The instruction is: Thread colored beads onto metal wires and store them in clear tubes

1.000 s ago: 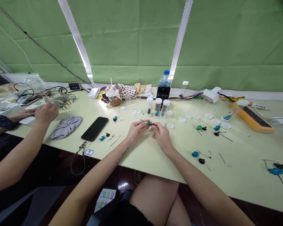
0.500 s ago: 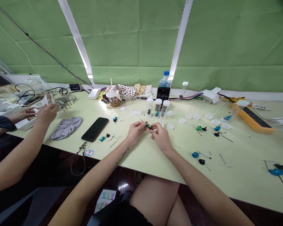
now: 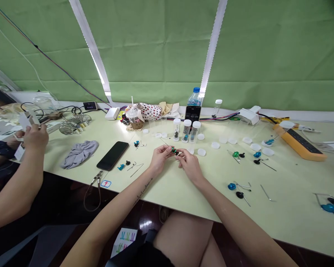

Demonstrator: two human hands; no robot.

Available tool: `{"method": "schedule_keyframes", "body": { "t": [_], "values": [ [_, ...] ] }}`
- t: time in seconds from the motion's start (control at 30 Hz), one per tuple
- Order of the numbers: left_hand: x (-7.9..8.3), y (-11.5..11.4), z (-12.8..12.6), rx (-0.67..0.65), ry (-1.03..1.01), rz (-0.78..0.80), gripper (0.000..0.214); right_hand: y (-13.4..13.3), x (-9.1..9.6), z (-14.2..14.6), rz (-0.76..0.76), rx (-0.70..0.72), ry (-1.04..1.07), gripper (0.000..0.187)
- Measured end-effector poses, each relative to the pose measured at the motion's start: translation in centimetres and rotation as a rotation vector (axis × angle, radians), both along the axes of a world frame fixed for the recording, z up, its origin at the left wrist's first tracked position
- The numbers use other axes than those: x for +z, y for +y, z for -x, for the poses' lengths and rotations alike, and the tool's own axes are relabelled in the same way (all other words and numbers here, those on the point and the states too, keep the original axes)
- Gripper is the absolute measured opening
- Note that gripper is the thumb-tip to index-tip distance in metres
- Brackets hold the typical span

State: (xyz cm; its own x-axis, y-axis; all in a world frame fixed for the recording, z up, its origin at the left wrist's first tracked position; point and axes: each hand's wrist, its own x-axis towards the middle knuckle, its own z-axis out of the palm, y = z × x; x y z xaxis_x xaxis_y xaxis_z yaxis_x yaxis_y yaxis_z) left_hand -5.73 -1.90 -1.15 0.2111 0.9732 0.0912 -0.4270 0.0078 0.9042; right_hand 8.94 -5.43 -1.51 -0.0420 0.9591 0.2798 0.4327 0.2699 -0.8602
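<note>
While 3 capped tubes [image 3: 186, 132] cluster, left fingers [image 3: 166, 150] and right fingers [image 3: 182, 154] pinch 1 green-black piece [image 3: 174, 151].

The flat black rectangular phone [image 3: 113, 155] has a smooth, glossy, glass-like face. Beneath it, the pale yellow-green tabletop [image 3: 171, 194] looks smooth, faintly shiny. Left of it lies a crumpled grey cloth [image 3: 80, 154], matt. Right of it, a small green part [image 3: 173, 150] looks glossy, white-capped clear tubes [image 3: 186, 130] plastic, one thin bent rod [image 3: 265, 193] metal.

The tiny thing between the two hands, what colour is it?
The tiny thing is green and black, seen best in the head view.
</note>
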Motion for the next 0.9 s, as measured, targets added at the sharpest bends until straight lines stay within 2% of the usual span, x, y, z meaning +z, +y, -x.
{"method": "schedule_keyframes", "body": {
  "t": [0.3,0.53,0.67,0.77,0.9],
  "values": [
    [0.47,-0.15,0.16,-0.069,-0.063,0.040,0.028,0.34,-0.62,-0.20,-0.022,-0.098,-0.006,0.032],
    [0.64,-0.52,-0.06,-0.149,-0.026,0.047,0.028,0.35,-0.54,-0.27,-0.028,-0.081,0.018,0.031],
    [0.53,-0.37,-0.05,-0.112,-0.027,0.040,0.029,0.34,-0.55,-0.26,-0.023,-0.097,0.030,0.033],
    [0.29,-0.08,0.11,-0.037,-0.001,0.018,0.029,0.21,-0.35,-0.16,-0.025,-0.077,0.082,0.033],
    [0.08,0.12,0.30,0.019,0.038,0.012,0.029,-0.10,0.08,0.14,-0.026,-0.016,0.142,0.024]
  ]
}}
